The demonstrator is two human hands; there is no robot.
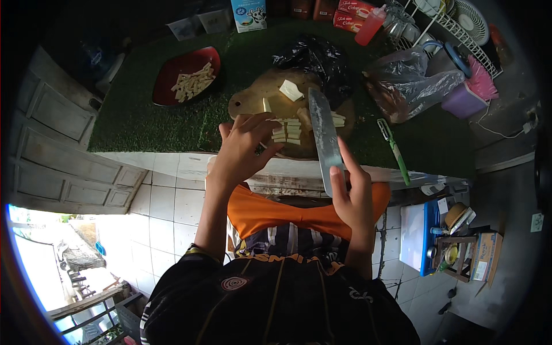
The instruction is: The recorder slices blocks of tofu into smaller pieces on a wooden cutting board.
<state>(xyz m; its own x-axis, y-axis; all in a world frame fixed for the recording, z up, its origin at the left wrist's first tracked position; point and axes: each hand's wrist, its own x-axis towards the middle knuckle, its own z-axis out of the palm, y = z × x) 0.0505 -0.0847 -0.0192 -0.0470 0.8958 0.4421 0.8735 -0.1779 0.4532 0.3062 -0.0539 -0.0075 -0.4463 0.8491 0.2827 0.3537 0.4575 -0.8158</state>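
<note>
My right hand (352, 187) grips a wide-bladed kitchen knife (322, 133), its blade pointing away from me over the right part of a round wooden cutting board (252, 90). Under the blade's far side lie a few pale sticks (338, 119) of food. My left hand (248, 148) rests at the board's near left, fingers apart, beside neat rows of cut pale sticks (293, 131); whether the fingertips touch them is hard to tell. A larger pale chunk (291, 90) and a thin slice (266, 105) sit farther back on the board.
A dark red plate (161, 88) with pale sticks stands at left on the green turf-like table cover (172, 129). Behind the board is a black plastic bag (312, 56). To the right lie a clear plastic bag (401, 82) and a green-handled peeler (394, 151). A red squeeze bottle (371, 26) stands behind.
</note>
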